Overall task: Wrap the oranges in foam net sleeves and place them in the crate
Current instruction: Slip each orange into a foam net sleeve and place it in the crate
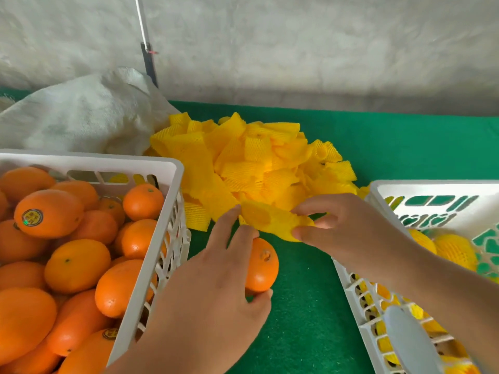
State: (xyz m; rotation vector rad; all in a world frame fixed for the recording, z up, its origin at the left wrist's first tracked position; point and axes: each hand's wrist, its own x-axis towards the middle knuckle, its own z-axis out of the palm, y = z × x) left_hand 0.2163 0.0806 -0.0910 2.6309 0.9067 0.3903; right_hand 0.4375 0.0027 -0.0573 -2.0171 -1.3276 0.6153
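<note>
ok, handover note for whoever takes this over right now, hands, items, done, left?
Left hand: holds a bare orange over the green mat.
Right hand: pinches one yellow foam sleeve just above that orange, at the near edge of the sleeve pile.
Left crate: full of unwrapped oranges.
Right crate: holds some wrapped oranges.
Done: those few wrapped ones.
Left: sleeve this orange, put it in the right crate, then do the rest.

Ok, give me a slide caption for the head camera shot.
Left hand holds an orange while right hand pinches a yellow foam sleeve between two white crates.
</note>
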